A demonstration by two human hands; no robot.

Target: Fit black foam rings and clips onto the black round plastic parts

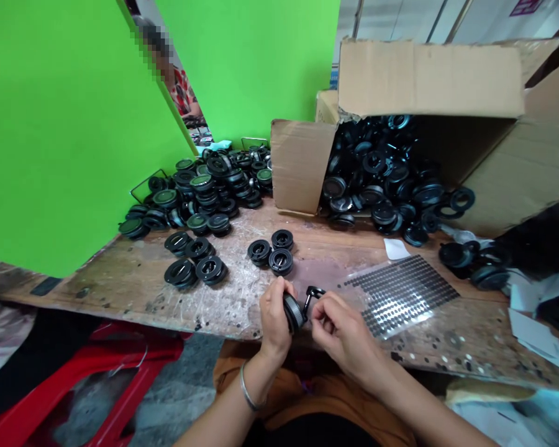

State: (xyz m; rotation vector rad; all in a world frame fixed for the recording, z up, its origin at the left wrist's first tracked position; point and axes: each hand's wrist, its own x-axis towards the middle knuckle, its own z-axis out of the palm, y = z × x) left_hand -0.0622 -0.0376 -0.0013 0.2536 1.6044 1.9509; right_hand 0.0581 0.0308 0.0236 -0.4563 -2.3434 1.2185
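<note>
My left hand (276, 316) is closed around a round black part with a ridged grey rim (294, 312), held on edge above the table's front edge. From that part a small black arm with a ring-like end (315, 292) sticks out toward the right. Beside it is my right hand (338, 326), its thumb and fingers pinched together; whatever they hold, if anything, is hidden. A clear sheet with rows of small black dots (400, 295) lies on the table just right of this hand. Three black round parts (281, 261) sit behind my left hand.
Several more black round parts (209, 269) stand left on the worn wooden table (135, 267), before a large pile (205, 186). An open cardboard box (302, 164) spills similar parts at the back right. Green panels (65, 124) border the left; a red stool (135, 385) stands below.
</note>
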